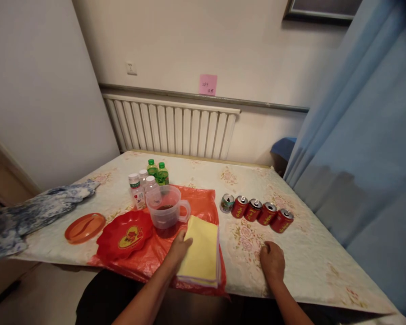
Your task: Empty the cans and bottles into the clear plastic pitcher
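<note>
My left hand (180, 248) grips the left edge of a yellow stack (200, 249) of thin layers, thumb on top. Whether they are cloth or paper I cannot tell; pale purple shows along the edges. Just behind stands a clear plastic measuring jug (163, 214) with dark liquid inside, its handle to the right. My right hand (272, 260) rests on the tablecloth, fingers curled in, with nothing visible in it. Beyond it stands a row of several cans: red cans (266, 214) and a smaller green-patterned can (227, 203) at the left end.
A red plastic sheet (203, 201) lies under the jug and stack. Left are a scalloped red tray (113, 239), an orange lid (84, 228) and a crumpled blue-white cloth (50, 207). White-capped bottles (137, 192) and green-capped bottles (163, 175) stand behind. A blue curtain (368, 158) hangs right.
</note>
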`<state>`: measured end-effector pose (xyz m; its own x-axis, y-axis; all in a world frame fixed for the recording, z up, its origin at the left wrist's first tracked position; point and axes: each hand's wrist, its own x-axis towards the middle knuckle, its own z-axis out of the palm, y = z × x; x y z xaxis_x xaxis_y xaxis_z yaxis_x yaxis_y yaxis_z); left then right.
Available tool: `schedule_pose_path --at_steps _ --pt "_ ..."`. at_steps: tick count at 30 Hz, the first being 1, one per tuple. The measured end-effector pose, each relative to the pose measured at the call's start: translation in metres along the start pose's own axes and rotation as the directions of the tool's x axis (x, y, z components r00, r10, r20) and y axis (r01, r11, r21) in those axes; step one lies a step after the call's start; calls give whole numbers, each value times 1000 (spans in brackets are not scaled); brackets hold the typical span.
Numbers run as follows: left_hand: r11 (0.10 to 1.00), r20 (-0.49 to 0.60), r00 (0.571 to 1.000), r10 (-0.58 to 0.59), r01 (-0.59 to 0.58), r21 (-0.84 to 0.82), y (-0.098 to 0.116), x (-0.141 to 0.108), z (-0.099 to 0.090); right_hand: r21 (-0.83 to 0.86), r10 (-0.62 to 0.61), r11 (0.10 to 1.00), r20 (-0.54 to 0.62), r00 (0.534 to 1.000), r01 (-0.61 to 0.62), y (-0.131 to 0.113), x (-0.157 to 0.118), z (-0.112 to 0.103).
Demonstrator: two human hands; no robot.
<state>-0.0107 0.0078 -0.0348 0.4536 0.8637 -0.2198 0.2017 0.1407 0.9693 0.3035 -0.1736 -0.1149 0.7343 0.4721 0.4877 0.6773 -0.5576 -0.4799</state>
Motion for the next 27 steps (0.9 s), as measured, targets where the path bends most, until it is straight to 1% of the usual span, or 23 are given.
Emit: schedule_pose_path --at_steps 3,5,7,9,11,13,15,18,21,22,24,26,27 --pt "996 -41 998 -53 50 -80 -3 1 -5 -8 -11 1000 11 1000 11 -2 0 -2" --pt "993 -82 993 -89 82 -82 -8 3 -9 -13 -15 1000 16 1000 15 -3 0 -3" --pt "993 -110 987 -114 110 -44 -14 5 -12 -16 -18 1000 19 1000 18 -4 0 -4" --pt "992 -135 984 -115 122 40 -18 7 -15 -19 -20 1000 22 1000 20 -4 0 -4" --pt "980 -172 982 -78 107 167 -19 8 -18 -21 -21 1000 27 999 22 -4 0 -4" --pt "946 -206 979 2 64 317 -17 7 -20 -22 -21 1000 29 999 22 -4 0 -4" --pt "885 -213 971 109 3 466 -14 2 -20 -23 -18 1000 29 999 19 -4 0 -5" --pt "759 -154 955 254 -98 644 -13 -8 -13 -22 -18 1000 34 999 18 -4 0 -5" --pt "643 -32 940 340 -207 737 -13 -13 1 -25 -14 1000 39 999 15 -5 0 -5" --pt "599 21 934 356 -246 762 -13 -13 6 -27 -12 1000 40 999 13 -5 0 -5" --pt "483 135 921 366 -312 818 -13 -10 15 -30 -12 999 44 999 13 -6 0 -6" --pt "366 228 909 348 -356 860 -13 -5 22 -33 -11 999 48 999 13 -6 0 -6" --pt "323 262 904 337 -373 870 -14 -3 24 -34 -10 999 50 999 12 -6 0 -6"
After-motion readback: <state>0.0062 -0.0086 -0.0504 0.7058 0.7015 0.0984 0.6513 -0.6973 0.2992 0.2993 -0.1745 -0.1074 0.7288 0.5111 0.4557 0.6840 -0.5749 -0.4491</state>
